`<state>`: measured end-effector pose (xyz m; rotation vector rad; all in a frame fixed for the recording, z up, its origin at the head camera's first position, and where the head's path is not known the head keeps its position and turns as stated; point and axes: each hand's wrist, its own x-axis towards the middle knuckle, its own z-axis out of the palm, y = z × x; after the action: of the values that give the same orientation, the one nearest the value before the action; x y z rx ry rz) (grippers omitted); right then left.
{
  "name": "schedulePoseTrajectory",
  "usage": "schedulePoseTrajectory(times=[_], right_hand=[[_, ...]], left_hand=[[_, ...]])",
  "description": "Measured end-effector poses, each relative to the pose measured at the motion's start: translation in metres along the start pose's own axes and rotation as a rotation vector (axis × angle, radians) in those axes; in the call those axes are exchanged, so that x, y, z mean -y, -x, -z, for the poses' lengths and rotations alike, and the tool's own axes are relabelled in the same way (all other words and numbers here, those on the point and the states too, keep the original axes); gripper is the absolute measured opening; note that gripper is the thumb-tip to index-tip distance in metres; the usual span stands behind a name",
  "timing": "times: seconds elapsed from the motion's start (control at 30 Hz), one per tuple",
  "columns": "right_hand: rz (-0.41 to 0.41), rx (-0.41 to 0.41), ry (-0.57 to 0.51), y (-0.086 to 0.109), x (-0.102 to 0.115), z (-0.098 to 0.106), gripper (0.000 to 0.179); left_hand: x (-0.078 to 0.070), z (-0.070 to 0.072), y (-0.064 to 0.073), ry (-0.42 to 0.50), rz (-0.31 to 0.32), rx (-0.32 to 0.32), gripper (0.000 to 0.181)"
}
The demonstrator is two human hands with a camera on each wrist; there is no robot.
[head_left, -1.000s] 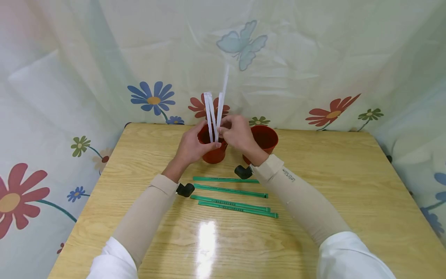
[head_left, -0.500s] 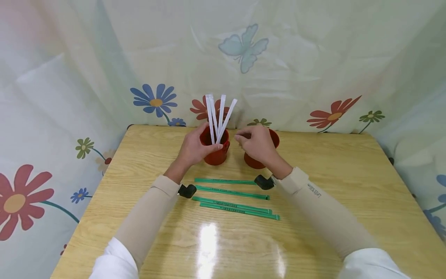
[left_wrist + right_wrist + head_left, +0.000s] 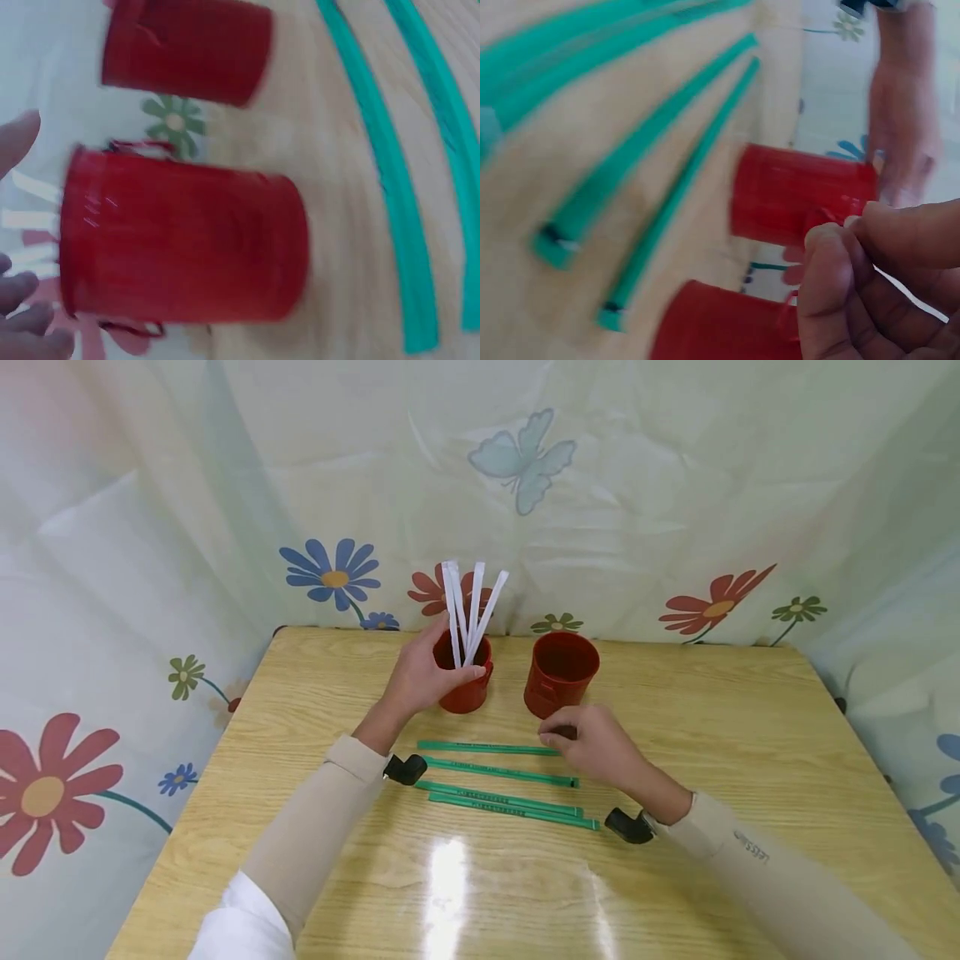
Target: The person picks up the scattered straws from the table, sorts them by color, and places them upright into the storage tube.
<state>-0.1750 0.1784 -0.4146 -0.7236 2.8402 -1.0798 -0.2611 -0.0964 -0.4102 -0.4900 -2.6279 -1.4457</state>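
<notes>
Left hand (image 3: 418,675) loose about a bucket's mouth, right hand (image 3: 600,743) drawn in empty

Clock directions follow the head view, with the person at 6 o'clock. The left hand arches round a glossy round red bucket with small side handles (image 3: 465,695), its thumb at the front and its fingers relaxed; whether it touches the rim, I cannot tell. In that bucket four slim flat white strips (image 3: 467,610) stand between thumb and fingers, the rightmost leaning towards 1 o'clock.

The right hand has its fingers curled in, thumb tip against forefinger. A second glossy round red bucket (image 3: 561,681) stands upright at 11 o'clock from it, at 3 o'clock from the first bucket and a little apart. The hand overlaps its base in view; contact is unclear.

At 8 to 9 o'clock from the right hand lie four long flat green strips with dark print (image 3: 498,772), nearly parallel, the two nearest the person close together. The right hand hides the right end of the farthest. A small black wrist camera (image 3: 405,768) on the left arm covers the left end of the second, while its twin on the right wrist (image 3: 628,825) sits just beside the nearest strip's right end.

All this rests on a pale wooden table (image 3: 720,718), a bright glare spot towards 6 o'clock. At 12 o'clock a whitish fabric curtain with printed flowers and a butterfly (image 3: 637,510) hangs behind the table edge
</notes>
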Motion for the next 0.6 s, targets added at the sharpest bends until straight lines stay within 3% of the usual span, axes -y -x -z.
schedulePoseTrajectory(times=[0.2, 0.33, 0.43, 0.5, 0.6], right_hand=[[0.044, 0.154, 0.064, 0.023, -0.011, -0.012, 0.009], [0.124, 0.210, 0.157, 0.032, -0.015, -0.023, 0.012], [0.163, 0.234, 0.211, 0.037, -0.015, -0.030, 0.015], [0.180, 0.263, 0.234, 0.041, -0.014, -0.034, 0.018], [0.204, 0.299, 0.268, 0.044, -0.011, -0.039, 0.023]], left_hand=[[-0.024, -0.007, 0.001, 0.066, -0.029, -0.081, 0.090], [-0.037, -0.022, -0.002, 0.239, -0.026, -0.048, 0.086], [-0.045, -0.034, -0.006, 0.324, 0.001, 0.011, 0.088], [-0.048, -0.044, -0.009, 0.291, 0.021, 0.059, 0.091], [-0.053, -0.059, -0.013, 0.171, 0.041, 0.116, 0.094]])
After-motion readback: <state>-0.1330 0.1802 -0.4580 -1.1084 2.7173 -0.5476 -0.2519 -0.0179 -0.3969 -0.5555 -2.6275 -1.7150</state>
